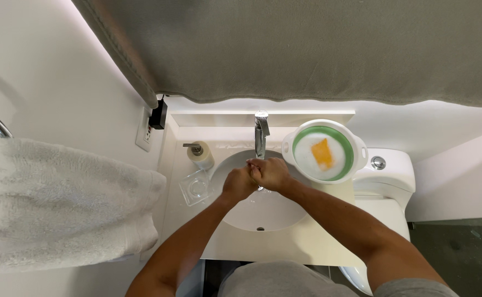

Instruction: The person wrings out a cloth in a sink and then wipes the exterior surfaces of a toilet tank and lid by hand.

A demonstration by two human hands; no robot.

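So: both hands meet directly under the faucet (260,133) spout, over the sink (285,215) bowl. Left hand (237,183) and right hand (270,173) are pressed together, fingers wrapped one over the other; I cannot tell whether anything is held between them. Faucet's long axis runs straight from the back ledge toward the person, spout end just above the knuckles, touching or not unclear. Right hand sits slightly nearer the spout; left is just beside it, toward the soap side. Water stream too faint to confirm.

Relative to the faucet: soap dispenser (200,154) just to its left, clear square dish (195,187) in front of that (looks empty), white-and-green basin (324,149) with an orange sponge (322,153) just right, toilet tank (387,170) beyond. White towel (59,203) hangs well off to the left.
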